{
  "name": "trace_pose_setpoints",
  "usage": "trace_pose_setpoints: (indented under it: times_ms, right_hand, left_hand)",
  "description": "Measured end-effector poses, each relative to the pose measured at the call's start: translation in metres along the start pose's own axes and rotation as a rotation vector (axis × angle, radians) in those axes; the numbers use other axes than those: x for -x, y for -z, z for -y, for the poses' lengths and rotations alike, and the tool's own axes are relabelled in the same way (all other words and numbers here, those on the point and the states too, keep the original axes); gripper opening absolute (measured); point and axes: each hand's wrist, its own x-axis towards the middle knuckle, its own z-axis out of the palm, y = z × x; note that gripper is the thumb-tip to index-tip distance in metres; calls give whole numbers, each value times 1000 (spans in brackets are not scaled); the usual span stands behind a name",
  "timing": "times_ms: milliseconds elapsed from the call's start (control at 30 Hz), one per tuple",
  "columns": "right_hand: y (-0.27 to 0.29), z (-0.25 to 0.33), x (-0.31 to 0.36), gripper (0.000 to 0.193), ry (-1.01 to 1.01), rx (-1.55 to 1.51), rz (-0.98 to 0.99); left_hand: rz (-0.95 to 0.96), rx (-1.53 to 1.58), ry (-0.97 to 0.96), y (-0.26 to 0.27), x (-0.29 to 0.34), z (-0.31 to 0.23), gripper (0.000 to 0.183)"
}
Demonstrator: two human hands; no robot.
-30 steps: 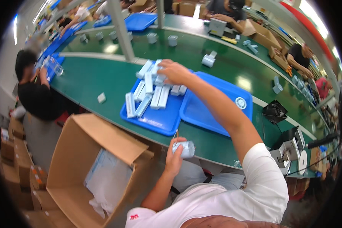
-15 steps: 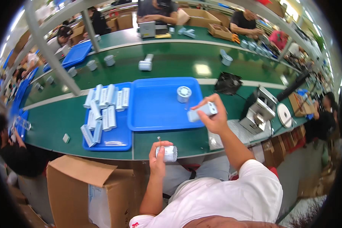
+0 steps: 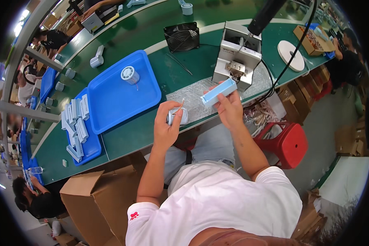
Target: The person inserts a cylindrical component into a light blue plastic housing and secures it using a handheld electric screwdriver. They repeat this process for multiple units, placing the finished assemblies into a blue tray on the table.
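My left hand (image 3: pixel 165 130) grips a small spool of solder wire (image 3: pixel 177 116), its loose end sticking up, and my right hand (image 3: pixel 230 110) is closed round a long pale blue block (image 3: pixel 218 92), both held just above the bench (image 3: pixel 127 131) edge. I judge I'm bringing the piece to the grey machine (image 3: pixel 235 55) just beyond; next calls for lining wire and block up. Left sits a blue tray (image 3: pixel 110 102).

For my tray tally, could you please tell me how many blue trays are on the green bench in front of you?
2: a large blue tray holding a spool, and a smaller blue tray left of it with pale bars. Distant ones may be hidden.
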Motion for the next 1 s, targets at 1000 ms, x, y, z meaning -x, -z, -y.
trace_pose_setpoints:
  times_ms: [1000]
  right_hand:
    - [-39, 17, -13, 50, 78, 444, 331]
  left_hand:
    - [211, -47, 91, 1, -12, -10, 58]
